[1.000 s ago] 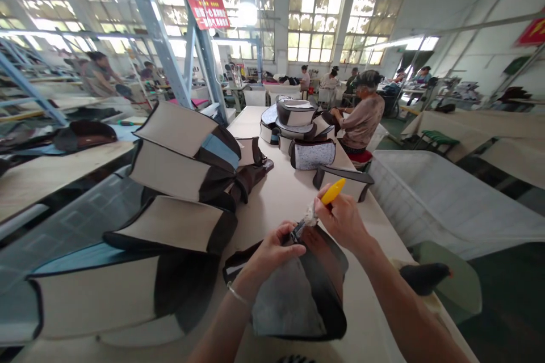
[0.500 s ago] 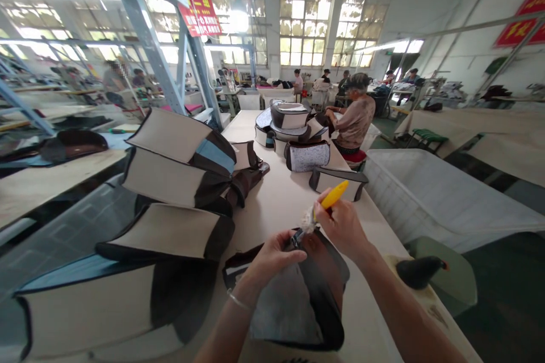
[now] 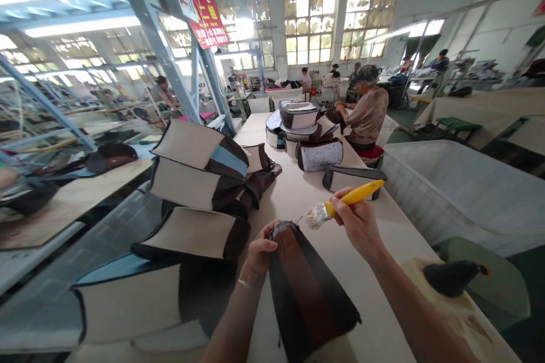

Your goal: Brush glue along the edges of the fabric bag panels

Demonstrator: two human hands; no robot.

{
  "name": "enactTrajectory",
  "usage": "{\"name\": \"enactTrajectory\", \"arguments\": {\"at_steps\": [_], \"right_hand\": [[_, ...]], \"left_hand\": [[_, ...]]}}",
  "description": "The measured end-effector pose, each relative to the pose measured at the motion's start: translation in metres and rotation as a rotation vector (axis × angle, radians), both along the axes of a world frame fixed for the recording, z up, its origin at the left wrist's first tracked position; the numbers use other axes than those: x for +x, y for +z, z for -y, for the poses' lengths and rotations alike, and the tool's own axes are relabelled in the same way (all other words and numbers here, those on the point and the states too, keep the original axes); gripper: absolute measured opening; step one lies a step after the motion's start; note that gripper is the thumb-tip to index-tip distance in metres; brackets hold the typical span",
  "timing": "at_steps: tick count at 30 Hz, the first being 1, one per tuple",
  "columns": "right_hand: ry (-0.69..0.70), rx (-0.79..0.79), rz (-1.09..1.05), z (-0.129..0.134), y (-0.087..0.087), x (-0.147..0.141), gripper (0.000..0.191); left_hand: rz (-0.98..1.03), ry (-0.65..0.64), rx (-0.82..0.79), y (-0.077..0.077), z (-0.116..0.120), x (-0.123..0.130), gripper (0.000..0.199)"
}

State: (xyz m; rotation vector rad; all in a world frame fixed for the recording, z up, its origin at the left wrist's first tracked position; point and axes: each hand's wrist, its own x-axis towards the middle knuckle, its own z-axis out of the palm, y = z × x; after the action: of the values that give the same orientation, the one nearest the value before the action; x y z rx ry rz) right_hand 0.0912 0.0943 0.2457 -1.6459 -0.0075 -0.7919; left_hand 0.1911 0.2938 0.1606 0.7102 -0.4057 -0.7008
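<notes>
At six o'clock, a black-and-brown fabric panel is slanting over the table, its far end being pinched by the left hand. Apart from it, the right hand is gripping a yellow-handled brush toward one o'clock. Its clotted white bristles could smear the panel's face if the wrist dips; a loose pinch could let the panel slip. Farther off, stiff-sided pieces are leaning at ten o'clock.
</notes>
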Motion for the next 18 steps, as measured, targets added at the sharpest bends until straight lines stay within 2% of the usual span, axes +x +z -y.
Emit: {"name": "enactTrajectory", "arguments": {"at_steps": [3, 8, 11, 15, 18], "right_hand": [[0.079, 0.056, 0.024, -0.019, -0.011, 0.006, 0.022], [0.187, -0.042, 0.046, -0.052, -0.017, 0.015, 0.018], [0.159, -0.129, 0.055, -0.061, -0.02, 0.018, 0.014], [0.126, -0.072, 0.077, -0.064, -0.026, 0.016, 0.014], [0.104, -0.135, 0.032, -0.066, -0.028, 0.013, 0.014]], "left_hand": [[-0.037, 0.059, -0.021, -0.008, -0.012, 0.005, 0.041], [-0.025, 0.118, 0.031, -0.017, -0.027, 0.007, 0.036], [-0.029, 0.165, 0.078, -0.019, -0.035, 0.006, 0.032], [-0.03, 0.172, 0.107, -0.022, -0.039, 0.005, 0.03], [-0.05, 0.196, 0.09, -0.024, -0.04, 0.004, 0.031]]}}
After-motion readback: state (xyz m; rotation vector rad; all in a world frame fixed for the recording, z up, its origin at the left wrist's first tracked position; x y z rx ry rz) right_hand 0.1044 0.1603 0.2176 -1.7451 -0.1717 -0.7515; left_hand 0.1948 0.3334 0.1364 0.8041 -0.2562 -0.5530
